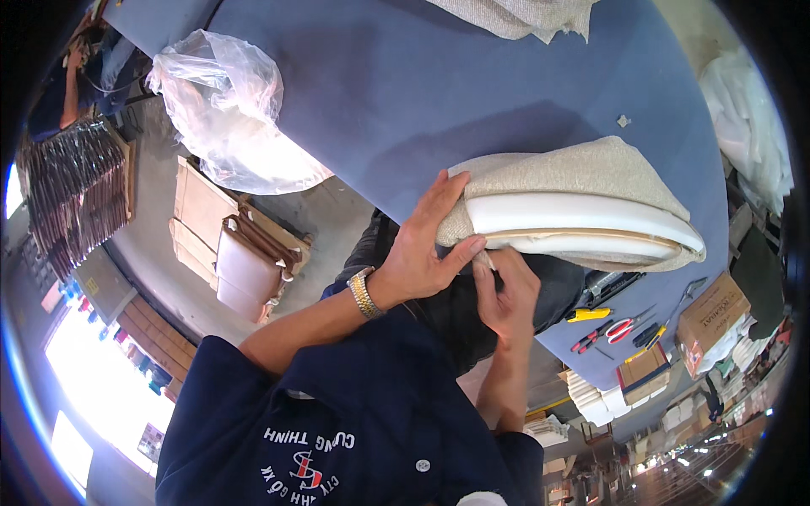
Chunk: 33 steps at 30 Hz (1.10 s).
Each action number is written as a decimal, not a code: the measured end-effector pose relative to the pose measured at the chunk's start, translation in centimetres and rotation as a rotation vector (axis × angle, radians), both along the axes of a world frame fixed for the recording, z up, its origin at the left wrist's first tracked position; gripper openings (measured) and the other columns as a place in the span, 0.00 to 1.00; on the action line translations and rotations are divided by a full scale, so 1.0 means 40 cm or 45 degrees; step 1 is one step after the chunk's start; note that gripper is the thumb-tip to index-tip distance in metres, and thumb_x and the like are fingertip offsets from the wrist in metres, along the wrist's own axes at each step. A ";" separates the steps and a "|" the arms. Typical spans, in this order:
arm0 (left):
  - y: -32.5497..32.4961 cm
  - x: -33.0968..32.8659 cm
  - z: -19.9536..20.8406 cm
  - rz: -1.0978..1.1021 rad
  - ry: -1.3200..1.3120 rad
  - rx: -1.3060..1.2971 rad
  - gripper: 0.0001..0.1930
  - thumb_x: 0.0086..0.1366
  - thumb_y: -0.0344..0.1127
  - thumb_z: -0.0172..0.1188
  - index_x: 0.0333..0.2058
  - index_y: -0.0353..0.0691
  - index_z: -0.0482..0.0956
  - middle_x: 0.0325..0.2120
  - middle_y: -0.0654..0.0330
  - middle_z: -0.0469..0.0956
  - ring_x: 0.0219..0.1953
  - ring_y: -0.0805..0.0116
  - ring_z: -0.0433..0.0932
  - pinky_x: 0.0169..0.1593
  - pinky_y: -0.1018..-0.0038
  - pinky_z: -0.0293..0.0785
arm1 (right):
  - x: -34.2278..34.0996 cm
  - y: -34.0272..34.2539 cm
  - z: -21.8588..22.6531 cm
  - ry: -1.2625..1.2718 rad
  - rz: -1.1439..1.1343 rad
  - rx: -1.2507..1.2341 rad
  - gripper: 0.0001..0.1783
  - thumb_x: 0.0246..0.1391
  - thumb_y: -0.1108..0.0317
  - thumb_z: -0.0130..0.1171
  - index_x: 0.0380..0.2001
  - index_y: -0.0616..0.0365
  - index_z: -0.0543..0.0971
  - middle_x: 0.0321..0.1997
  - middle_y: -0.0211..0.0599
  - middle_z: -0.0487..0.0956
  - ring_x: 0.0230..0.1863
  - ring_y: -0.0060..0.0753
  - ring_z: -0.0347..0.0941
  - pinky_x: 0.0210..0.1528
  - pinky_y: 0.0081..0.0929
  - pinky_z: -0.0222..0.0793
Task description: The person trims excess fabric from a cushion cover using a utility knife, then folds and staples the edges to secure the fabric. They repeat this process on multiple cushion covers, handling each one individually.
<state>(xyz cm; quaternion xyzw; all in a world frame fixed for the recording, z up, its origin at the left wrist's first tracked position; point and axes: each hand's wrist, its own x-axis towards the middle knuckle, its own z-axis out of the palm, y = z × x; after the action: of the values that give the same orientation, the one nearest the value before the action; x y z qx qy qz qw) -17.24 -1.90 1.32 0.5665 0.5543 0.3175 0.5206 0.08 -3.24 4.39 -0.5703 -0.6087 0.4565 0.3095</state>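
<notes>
One padded piece lies at the near edge of the blue table, its left end reaching out between both hands. It shows two white foam layers with one thin, light-brown strip between them, partly wrapped in one beige fabric cover. The left hand is clamped on that left end, fingers over the cover and thumb at the lower corner. Just below, the right hand has thumb and forefinger drawn together on the cover's edge; how much cloth they pinch is too small to tell. The left wrist wears one gold-coloured watch. Right of the hands, on the table, lie one pair of red-handled scissors and one yellow tool. Farther out are one clear plastic bag at the table's left edge, one beige cloth at the far side and one cardboard box to the right.
</notes>
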 end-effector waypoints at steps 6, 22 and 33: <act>0.023 0.005 -0.003 0.034 0.053 -0.013 0.39 0.67 0.40 0.66 0.70 0.29 0.60 0.67 0.37 0.66 0.72 0.43 0.61 0.73 0.58 0.55 | 0.426 -0.098 -0.107 -0.623 -0.867 -0.005 0.12 0.65 0.65 0.62 0.43 0.64 0.81 0.40 0.46 0.84 0.41 0.39 0.80 0.48 0.33 0.76; 0.006 0.007 -0.016 0.012 0.140 0.058 0.40 0.66 0.46 0.68 0.69 0.30 0.62 0.64 0.31 0.67 0.71 0.37 0.62 0.72 0.56 0.60 | 0.903 -0.113 -0.326 -1.232 -0.826 -0.398 0.27 0.48 0.54 0.71 0.43 0.66 0.82 0.41 0.57 0.85 0.44 0.59 0.81 0.50 0.48 0.74; 0.034 0.000 -0.007 0.041 0.035 0.017 0.33 0.70 0.40 0.63 0.66 0.24 0.65 0.61 0.36 0.73 0.63 0.49 0.75 0.64 0.61 0.70 | 0.596 -0.224 0.166 -0.313 -1.507 -0.153 0.17 0.59 0.70 0.64 0.50 0.62 0.77 0.34 0.34 0.81 0.27 0.23 0.75 0.29 0.23 0.70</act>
<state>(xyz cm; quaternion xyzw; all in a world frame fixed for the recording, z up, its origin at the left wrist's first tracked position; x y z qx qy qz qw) -17.24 -0.55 1.03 0.5653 0.5684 0.3215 0.5039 23.92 -12.18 11.03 -0.8770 -0.1926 0.1712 0.4056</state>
